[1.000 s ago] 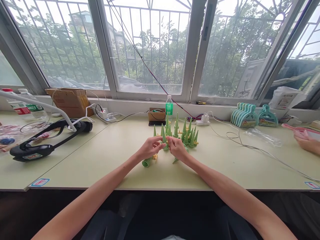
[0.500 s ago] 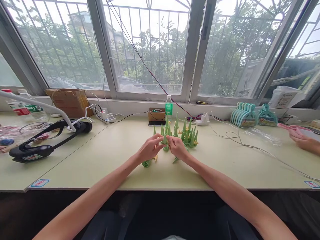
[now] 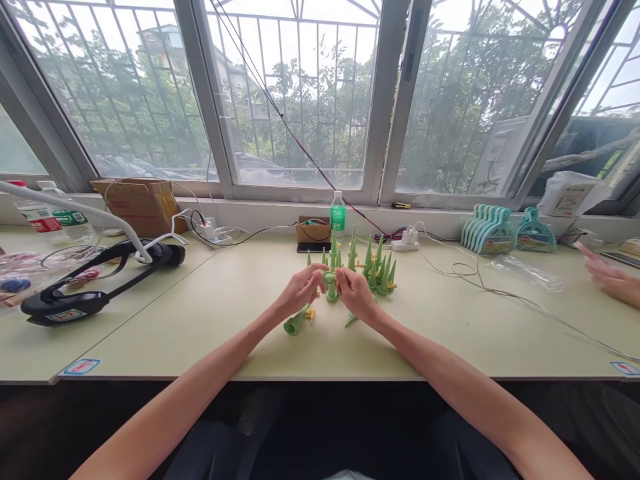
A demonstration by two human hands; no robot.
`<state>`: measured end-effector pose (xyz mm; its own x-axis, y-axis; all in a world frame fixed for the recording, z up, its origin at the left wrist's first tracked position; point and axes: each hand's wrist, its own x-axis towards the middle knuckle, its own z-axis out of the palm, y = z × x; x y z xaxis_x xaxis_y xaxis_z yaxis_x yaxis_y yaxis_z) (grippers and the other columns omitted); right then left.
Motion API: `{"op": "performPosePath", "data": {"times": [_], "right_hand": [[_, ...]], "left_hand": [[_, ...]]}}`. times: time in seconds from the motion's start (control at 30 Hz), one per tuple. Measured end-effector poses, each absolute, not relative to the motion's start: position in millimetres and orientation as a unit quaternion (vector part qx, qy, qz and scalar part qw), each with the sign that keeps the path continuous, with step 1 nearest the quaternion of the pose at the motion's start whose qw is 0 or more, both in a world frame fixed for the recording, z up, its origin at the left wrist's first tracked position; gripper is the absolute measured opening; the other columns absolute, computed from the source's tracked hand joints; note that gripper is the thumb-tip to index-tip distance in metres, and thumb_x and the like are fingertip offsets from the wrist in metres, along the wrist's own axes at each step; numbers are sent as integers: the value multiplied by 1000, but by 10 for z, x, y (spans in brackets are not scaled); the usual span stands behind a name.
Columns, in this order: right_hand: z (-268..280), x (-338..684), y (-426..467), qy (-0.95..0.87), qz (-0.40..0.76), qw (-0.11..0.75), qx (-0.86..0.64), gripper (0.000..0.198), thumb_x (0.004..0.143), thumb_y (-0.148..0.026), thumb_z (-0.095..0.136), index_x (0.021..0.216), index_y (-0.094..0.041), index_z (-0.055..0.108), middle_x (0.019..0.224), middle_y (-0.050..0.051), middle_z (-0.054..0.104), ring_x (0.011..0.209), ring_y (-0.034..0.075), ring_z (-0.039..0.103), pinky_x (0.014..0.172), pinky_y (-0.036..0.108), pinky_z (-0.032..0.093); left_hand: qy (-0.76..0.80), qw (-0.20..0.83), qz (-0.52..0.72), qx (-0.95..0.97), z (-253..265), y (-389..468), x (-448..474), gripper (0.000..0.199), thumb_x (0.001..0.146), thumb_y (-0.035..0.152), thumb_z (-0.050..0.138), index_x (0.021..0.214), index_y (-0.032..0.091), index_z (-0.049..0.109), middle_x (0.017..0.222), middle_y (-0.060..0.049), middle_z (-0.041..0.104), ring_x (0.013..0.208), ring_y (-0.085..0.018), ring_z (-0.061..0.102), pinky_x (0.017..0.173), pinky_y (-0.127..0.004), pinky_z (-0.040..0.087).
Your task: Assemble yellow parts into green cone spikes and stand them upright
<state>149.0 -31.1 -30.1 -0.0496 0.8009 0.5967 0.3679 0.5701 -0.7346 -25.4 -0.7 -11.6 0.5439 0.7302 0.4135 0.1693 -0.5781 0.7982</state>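
– Windows [image 3: 300, 120] line the far side, with trees [image 3: 450, 127] beyond. What shares the pale table [image 3: 200, 320]?

– At left, a black headset [image 3: 100, 283] under a white cable, bottles [image 3: 40, 217] and a cardboard box [image 3: 140, 207] behind it. Straight ahead, a green-labelled bottle [image 3: 338, 217] stands beside a small brown box [image 3: 310, 231].

– And to the right?

– A white power strip [image 3: 404, 245], then mint hangers [image 3: 487, 233] bunched near the window, with clear plastic wrapping [image 3: 537, 277] in front. At the edge rests a co-worker's hand [image 3: 613, 280], well apart from everything in the middle.

– Anything crowding the person's own hands?

– Yes: upright green cones [image 3: 369, 257] stand close behind them, and the fingers hide some. A lying cone [image 3: 294, 325] sits just in front of the left hand, its hollow end facing the person, with yellow parts [image 3: 311, 315] beside it.

– So where is the piece being handled?

– Raised between both hands, in front of the upright group. That green piece [image 3: 329, 278] shows a small, rounded, light green end; the rest is covered.

– How are the hands?

– The left hand [image 3: 301, 288] has bent fingers gripping it from one side; the right hand [image 3: 354, 291] pinches at its other side. Exactly what the right fingertips press, I can't tell.
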Motion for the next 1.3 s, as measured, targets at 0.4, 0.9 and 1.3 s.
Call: {"op": "performPosePath", "data": {"times": [0.4,0.9,1.3], "right_hand": [[-328,1487,-335,-726,166,516,-424,41,99,-45,32,66,-21,36,54,-4,44,50,10,38,54,23,30],[-376,1496,-278,-726,176,511,-426,45,99,-48,31,64,-21,38,55,-3,43,50,10,38,54,24,32],[-381,1498,-268,-723,187,507,-430,49,98,-51,30,61,-21,38,52,-3,42,50,11,38,53,25,31]], "left_hand": [[256,534,365,719,-6,-101,-252,43,82,54,67,96,17,49,59,2,57,41,-5,41,40,-18,25],[235,510,361,745,-50,-88,-257,35,81,44,70,90,17,50,58,5,51,44,-5,43,40,-18,31],[244,472,373,760,-82,-65,-249,37,77,43,74,89,16,52,61,6,48,44,-4,39,40,-17,31]]}}
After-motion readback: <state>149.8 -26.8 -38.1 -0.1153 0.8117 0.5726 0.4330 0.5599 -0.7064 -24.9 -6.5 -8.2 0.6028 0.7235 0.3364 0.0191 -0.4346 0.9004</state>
